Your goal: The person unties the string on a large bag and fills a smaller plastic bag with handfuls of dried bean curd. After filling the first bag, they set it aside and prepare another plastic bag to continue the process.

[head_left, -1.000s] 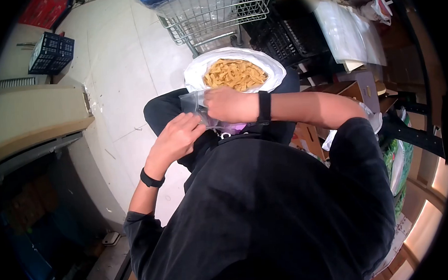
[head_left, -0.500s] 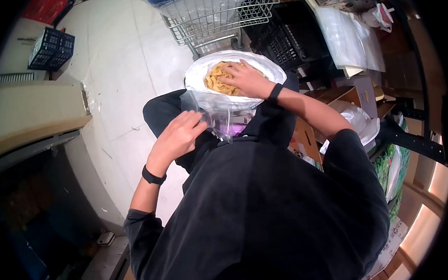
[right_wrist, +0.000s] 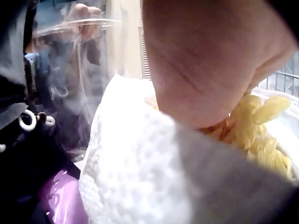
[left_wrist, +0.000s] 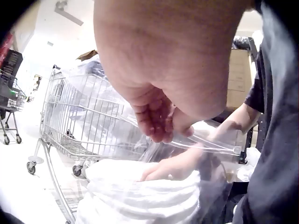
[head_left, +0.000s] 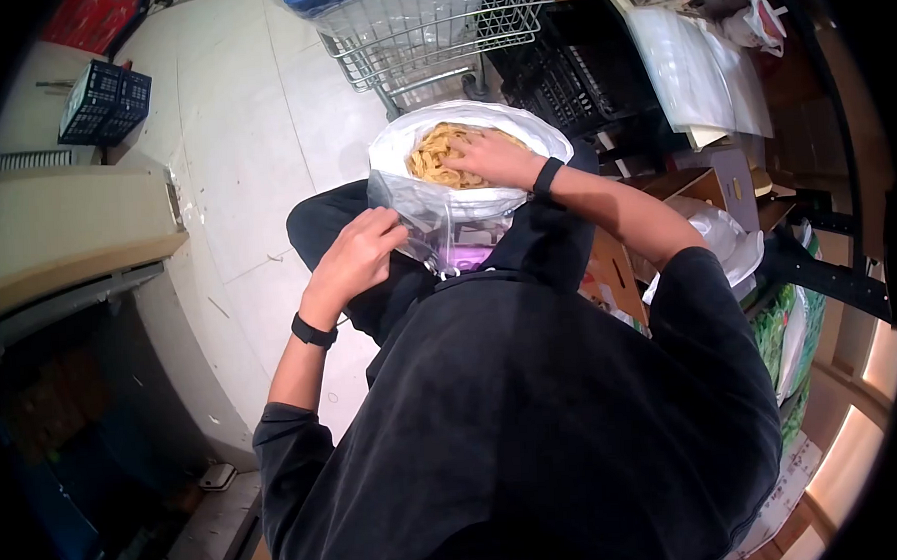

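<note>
My left hand (head_left: 359, 252) pinches the top edge of a clear zip bag (head_left: 424, 221) between thumb and fingers. In the left wrist view, the bag's zip strip (left_wrist: 201, 147) runs rightward from the fingertips. My right hand (head_left: 498, 160) reaches into a white sack (head_left: 388, 148) with its rim folded outward. Its fingers reach among thin, curled yellow chip-like pieces (head_left: 428, 161), which hide the fingertips; I cannot tell whether the fingers have curled round any. The right wrist view shows more of the yellow pieces (right_wrist: 268, 140) beyond the white rim.
The sack stands between the person's knees, with a purple thing (head_left: 466, 257) below the clear bag. A wire trolley (head_left: 438, 40) is just beyond, beside black crates (head_left: 565, 85). Clear plastic sheets (head_left: 695, 74) and cardboard boxes (head_left: 700, 184) are at the right. A dark blue crate (head_left: 105, 103) stands far left.
My right hand went from the clear bag into the sack, fingers first spread over the yellow pieces, then deeper among them. The left hand keeps its pinch on the bag, slightly higher now.
</note>
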Available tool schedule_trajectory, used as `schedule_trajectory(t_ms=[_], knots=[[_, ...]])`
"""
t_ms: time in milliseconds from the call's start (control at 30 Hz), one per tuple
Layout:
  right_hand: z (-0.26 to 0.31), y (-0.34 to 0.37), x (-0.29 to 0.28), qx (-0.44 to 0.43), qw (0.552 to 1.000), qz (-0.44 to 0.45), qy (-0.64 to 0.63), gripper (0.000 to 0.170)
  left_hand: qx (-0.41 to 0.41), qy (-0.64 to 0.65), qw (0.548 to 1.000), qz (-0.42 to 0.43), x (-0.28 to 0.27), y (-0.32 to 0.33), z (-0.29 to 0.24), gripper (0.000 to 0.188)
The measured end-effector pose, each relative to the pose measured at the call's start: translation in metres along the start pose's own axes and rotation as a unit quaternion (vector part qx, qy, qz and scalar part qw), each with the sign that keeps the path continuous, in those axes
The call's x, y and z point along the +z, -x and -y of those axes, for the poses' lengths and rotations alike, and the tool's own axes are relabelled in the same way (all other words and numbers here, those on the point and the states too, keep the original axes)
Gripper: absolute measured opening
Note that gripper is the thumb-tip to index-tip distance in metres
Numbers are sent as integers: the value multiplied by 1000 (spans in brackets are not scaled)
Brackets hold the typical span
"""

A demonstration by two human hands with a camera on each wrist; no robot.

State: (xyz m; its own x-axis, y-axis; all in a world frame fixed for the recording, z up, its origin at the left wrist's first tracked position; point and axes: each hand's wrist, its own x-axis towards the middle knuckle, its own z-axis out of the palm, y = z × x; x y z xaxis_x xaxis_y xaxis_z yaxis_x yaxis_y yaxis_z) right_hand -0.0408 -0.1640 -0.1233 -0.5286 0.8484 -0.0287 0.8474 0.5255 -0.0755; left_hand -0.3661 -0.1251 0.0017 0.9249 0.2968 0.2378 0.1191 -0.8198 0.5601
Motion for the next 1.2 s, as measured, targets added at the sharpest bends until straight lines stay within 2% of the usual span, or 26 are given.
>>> schedule_trajectory(t_ms=[100, 167, 200, 267, 367, 433, 633, 700, 833, 900, 967, 1033, 1100, 1167, 1200], knots=[[-10, 1, -13, -26, 998, -12, -49, 50, -13, 3, 1000, -6, 1, -1, 4, 20], [-19, 3, -29, 19, 982, 6, -189, 54, -19, 3, 1000, -9, 2, -3, 6, 20], [-21, 4, -35, 18, 982, 6, -189, 54, -19, 7, 1000, -16, 2, -4, 7, 21], [-26, 7, -47, 52, 955, -48, -287, 58, -19, 12, 1000, -22, 2, -5, 7, 22], [-28, 12, -58, 78, 929, -83, -352, 59, -28, 18, 999, -22, 2, -7, 7, 22], [-28, 15, -59, 79, 924, -94, -361, 61, -34, 22, 999, -32, 4, -9, 5, 22], [-21, 19, -65, 105, 910, -139, -377, 52, -32, 32, 999, -31, 5, -13, 6, 21], [-19, 22, -67, 121, 903, -170, -377, 40, -33, 28, 999, -23, 4, -14, 5, 21], [-16, 23, -82, 158, 891, -183, -384, 32, -31, 35, 999, -18, 5, -20, 5, 20], [-14, 24, -97, 202, 843, -179, -466, 28, -33, 37, 999, -16, 7, -25, 7, 20], [-16, 26, -106, 202, 832, -179, -484, 28, -35, 40, 998, -14, 8, -32, 8, 20], [-13, 28, -123, 234, 762, -161, -582, 29, -29, 53, 998, 5, 7, -41, 9, 20], [1, 28, -148, 238, 749, -159, -597, 29, -26, 53, 998, 11, 9, -47, 12, 21], [16, 27, -175, 298, 614, -83, -726, 30, -24, 53, 998, 18, 11, -52, 14, 21], [16, 26, -159, 263, 548, -102, -788, 31, -22, 56, 998, 16, 12, -54, 14, 20]])
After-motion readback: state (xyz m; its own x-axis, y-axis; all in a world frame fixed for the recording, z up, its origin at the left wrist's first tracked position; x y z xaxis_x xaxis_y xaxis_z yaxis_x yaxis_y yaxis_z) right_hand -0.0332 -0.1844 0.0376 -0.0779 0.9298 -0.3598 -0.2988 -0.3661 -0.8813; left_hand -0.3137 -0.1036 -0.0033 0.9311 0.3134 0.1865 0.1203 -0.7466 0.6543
